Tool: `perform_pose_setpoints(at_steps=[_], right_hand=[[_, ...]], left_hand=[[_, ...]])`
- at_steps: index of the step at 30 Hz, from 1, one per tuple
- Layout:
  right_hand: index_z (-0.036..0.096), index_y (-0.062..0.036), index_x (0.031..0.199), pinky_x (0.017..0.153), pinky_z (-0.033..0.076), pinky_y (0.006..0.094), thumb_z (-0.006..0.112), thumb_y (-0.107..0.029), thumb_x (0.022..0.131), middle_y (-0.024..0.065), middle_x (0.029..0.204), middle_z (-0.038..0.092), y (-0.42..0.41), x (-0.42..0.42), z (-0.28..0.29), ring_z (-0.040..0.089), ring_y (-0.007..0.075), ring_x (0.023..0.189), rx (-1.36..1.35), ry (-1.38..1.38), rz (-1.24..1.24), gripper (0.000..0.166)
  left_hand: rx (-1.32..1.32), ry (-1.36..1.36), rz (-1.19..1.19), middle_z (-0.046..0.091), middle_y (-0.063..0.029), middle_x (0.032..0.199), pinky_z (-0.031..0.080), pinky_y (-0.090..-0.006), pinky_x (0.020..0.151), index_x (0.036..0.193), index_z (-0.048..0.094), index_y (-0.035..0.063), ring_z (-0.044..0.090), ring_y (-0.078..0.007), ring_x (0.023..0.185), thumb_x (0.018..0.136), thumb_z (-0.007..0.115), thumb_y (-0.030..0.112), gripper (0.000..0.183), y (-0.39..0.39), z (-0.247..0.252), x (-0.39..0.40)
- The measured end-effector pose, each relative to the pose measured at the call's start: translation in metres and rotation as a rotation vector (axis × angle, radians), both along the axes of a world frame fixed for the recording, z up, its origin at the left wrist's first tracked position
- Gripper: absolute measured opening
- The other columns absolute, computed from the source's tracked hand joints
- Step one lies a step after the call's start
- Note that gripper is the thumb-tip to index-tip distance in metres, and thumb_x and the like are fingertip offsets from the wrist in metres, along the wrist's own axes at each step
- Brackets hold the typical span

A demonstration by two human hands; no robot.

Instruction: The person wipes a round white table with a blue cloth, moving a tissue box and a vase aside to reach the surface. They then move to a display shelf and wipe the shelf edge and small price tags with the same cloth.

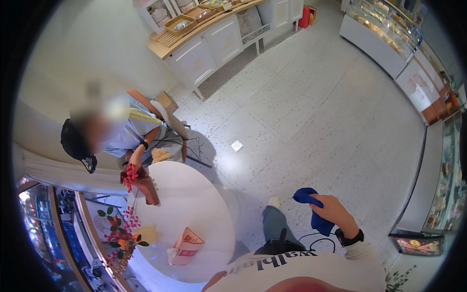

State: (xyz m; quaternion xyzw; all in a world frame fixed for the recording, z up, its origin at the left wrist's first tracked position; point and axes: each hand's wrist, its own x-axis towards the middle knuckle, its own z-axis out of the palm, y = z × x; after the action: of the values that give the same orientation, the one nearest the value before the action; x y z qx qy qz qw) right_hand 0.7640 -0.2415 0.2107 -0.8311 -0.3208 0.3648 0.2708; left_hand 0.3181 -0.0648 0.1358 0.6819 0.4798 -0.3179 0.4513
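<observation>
A dark blue cloth (pixel 321 221) is gripped in my right hand (pixel 334 210), which is held out over the floor to the right of my leg. My left hand is out of view. Before me on the left stands a round white table (pixel 215 219). On it lies a pink and white paper bag (pixel 186 248). A seated person (pixel 146 116) at the table's far side holds a brown vase-like object (pixel 149 191) and red berries (pixel 130 177) near its rim. A small white square item (pixel 236 146) lies on the speckled floor.
A white cabinet (pixel 197 60) with wicker trays (pixel 180 25) stands along the far wall. Glass display cases (pixel 386 29) line the right side. An arrangement of berries and leaves (pixel 124 233) is beside the table by the window. Black cables (pixel 317 239) are near my feet.
</observation>
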Motion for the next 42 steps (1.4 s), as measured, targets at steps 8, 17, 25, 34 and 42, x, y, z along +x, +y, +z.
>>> perform_pose_setpoints(at_steps=[8,17,25,34,42], right_hand=[[0.068,-0.0071,0.110,0.069,0.050,0.0354,0.064,-0.024,0.088,0.0142,0.086,0.068,0.030,0.079,0.082,0.064,0.0296,0.076,0.201,-0.282,0.150,0.029],[0.066,-0.0035,0.113,0.084,0.050,0.0337,0.063,-0.018,0.089,0.0140,0.112,0.066,0.091,0.134,0.118,0.065,0.0265,0.095,0.262,-0.098,0.317,0.028],[0.065,-0.0049,0.112,0.088,0.048,0.0375,0.062,-0.016,0.088,0.0158,0.110,0.065,0.223,0.225,0.123,0.061,0.0306,0.104,0.433,-0.134,0.775,0.026],[0.064,-0.0130,0.120,0.081,0.052,0.0369,0.067,-0.015,0.084,0.0156,0.102,0.068,0.347,0.334,0.152,0.066,0.0316,0.092,0.379,-0.274,0.773,0.036],[0.060,-0.0114,0.123,0.100,0.044,0.0412,0.070,-0.016,0.081,0.0105,0.129,0.055,0.455,0.403,0.138,0.054,0.0306,0.117,0.635,-0.222,0.783,0.044]], left_hand=[[0.068,-0.278,-0.300,0.065,-0.0235,0.093,0.050,-0.0476,0.079,0.098,0.063,0.0023,0.062,-0.0405,0.091,0.095,0.043,0.032,0.036,0.020,0.032,0.140],[0.202,-0.949,-0.233,0.051,-0.0197,0.134,0.041,-0.0396,0.101,0.139,0.044,0.0070,0.054,-0.0334,0.118,0.093,0.058,0.029,0.053,0.100,0.112,0.317],[0.226,-1.165,-0.439,0.061,-0.0136,0.122,0.027,-0.0390,0.114,0.127,0.056,0.0063,0.057,-0.0296,0.115,0.079,0.077,0.017,0.054,0.196,0.137,0.474],[0.108,-1.204,-0.044,0.069,-0.0150,0.092,0.050,-0.0315,0.082,0.111,0.065,0.0032,0.066,-0.0200,0.088,0.082,0.068,0.014,0.030,0.308,0.102,0.590],[0.562,-1.289,-0.092,0.070,-0.0080,0.097,0.051,-0.0313,0.077,0.105,0.070,0.0123,0.067,-0.0281,0.087,0.084,0.058,0.001,0.027,0.403,0.168,0.635]])
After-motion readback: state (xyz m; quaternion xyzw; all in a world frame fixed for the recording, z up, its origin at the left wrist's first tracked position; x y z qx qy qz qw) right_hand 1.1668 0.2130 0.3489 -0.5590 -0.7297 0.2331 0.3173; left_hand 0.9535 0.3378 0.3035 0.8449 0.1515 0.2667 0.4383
